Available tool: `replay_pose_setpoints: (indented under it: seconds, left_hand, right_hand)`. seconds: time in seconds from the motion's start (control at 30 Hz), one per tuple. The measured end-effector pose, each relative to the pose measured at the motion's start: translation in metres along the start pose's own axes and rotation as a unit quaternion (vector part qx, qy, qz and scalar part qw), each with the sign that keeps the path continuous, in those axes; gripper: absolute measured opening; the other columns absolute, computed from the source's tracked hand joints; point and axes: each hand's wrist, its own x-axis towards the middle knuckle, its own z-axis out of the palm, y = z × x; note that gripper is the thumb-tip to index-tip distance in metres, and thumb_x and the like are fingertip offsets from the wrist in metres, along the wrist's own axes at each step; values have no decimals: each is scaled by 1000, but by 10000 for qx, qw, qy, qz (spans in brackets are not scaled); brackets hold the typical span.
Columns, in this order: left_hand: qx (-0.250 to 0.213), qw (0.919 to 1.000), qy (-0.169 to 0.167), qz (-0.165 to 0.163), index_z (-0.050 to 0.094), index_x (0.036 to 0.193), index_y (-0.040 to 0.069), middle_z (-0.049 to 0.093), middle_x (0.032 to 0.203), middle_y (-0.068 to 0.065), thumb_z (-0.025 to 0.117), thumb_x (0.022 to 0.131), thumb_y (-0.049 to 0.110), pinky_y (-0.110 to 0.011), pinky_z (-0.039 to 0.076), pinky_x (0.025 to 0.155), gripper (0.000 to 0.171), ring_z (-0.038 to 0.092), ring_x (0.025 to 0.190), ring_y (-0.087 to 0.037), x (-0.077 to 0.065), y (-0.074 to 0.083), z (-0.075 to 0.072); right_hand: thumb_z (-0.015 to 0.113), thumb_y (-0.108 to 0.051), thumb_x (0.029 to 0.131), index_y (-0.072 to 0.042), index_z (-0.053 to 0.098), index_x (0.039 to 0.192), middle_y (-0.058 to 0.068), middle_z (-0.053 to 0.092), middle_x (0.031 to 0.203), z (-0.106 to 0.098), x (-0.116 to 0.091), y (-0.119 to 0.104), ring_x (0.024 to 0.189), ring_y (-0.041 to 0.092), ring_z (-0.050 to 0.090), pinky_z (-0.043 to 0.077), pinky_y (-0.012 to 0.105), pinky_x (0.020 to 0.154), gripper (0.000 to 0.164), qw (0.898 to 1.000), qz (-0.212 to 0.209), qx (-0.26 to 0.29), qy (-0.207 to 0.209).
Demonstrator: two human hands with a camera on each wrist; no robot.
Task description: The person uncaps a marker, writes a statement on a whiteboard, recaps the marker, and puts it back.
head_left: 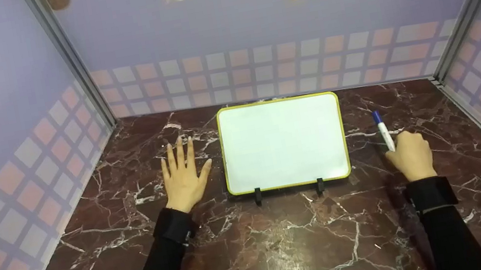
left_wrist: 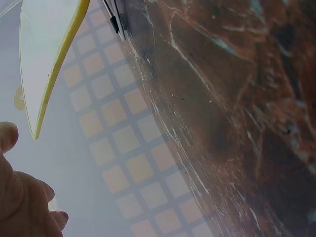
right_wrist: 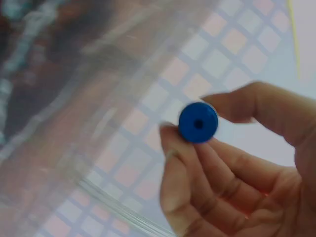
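Observation:
In the head view a whiteboard (head_left: 283, 143) with a yellow rim leans back on two small black stand feet (head_left: 320, 185); its face looks blank. To its left, my left hand (head_left: 183, 180) has its fingers straight and spread and holds nothing. The left wrist view shows part of that hand (left_wrist: 22, 197) and the board's edge (left_wrist: 54, 74). Right of the board, my right hand (head_left: 412, 155) pinches a white marker (head_left: 386, 136) with a blue cap (head_left: 376, 117), cap end pointing away. In the right wrist view thumb and fingers grip the marker, its round blue end (right_wrist: 198, 122) facing the camera.
The dark red marbled tabletop (head_left: 279, 242) is enclosed by lilac panels (head_left: 229, 13) at the back and both sides. Metal corner posts (head_left: 83, 68) stand at the rear corners. A black band (head_left: 431, 193) wraps each wrist.

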Motion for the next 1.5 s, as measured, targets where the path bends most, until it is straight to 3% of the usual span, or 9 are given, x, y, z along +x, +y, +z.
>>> replay_pose_setpoints:
  seconds: [0.27,0.37,0.47,0.57,0.7,0.87,1.0,1.2,1.5]
  left_hand:
    - [-32,9999,24,134,8,161,14,1,168,-13,40,104,49,-56,-3,124,74,-4,154,-36,-1,5,-3]
    - [-11,9990,137,433,9,161,13,0,168,-12,41,103,48,-54,-5,124,75,-4,154,-35,-2,13,-4]
    - [180,9945,254,996,12,160,12,1,168,-12,44,102,47,-54,-1,125,76,-2,154,-35,-3,25,-4]
    - [428,9831,327,1747,18,159,10,5,167,-14,48,100,46,-54,6,125,75,5,154,-36,-5,40,-4]
    - [595,9595,514,2705,32,154,8,23,163,-15,57,96,43,-52,20,123,72,24,150,-36,-12,59,0]
    - [-6,9367,707,3430,55,139,8,58,139,-10,73,87,32,-45,43,111,60,54,129,-27,-24,76,11]
    - [-531,9293,693,3589,67,124,9,69,118,-5,78,84,25,-36,53,97,45,64,110,-21,-32,84,19]
    - [-781,9315,711,3481,72,108,9,72,102,-4,76,85,17,-33,56,87,24,68,95,-19,-38,89,23]
    - [-903,9377,477,3321,73,111,6,69,94,-6,70,90,17,-33,55,80,23,65,86,-20,-41,90,18]
  right_hand:
    - [66,1,78,12,69,95,29,68,83,-15,-11,-46,71,50,65,51,60,62,20,9906,-784,362,1058]
    - [67,3,76,9,71,95,25,68,82,-11,-18,-64,71,47,65,51,59,63,20,9821,-1247,426,1343]
    - [71,4,74,5,72,95,20,67,81,-7,-26,-83,73,43,65,53,56,64,21,9770,-1635,401,1306]
    - [75,5,72,2,74,94,17,67,82,-1,-35,-100,76,38,65,57,51,67,23,9723,-2022,358,1113]
    - [78,8,68,-1,75,93,12,63,79,8,-47,-116,75,29,60,59,42,67,27,9605,-2605,229,957]
    - [80,8,66,-6,76,92,5,57,76,18,-58,-129,72,23,54,55,36,62,30,9448,-3135,64,947]
    - [81,6,69,-7,76,93,5,56,77,24,-65,-135,72,21,52,52,34,61,28,9332,-3467,-5,941]
    - [79,6,75,-5,74,94,7,62,86,29,-69,-139,82,23,59,55,32,70,22,9202,-3821,55,850]
    - [74,5,82,0,73,95,10,68,90,36,-65,-137,87,24,65,59,32,75,14,9136,-3963,245,879]
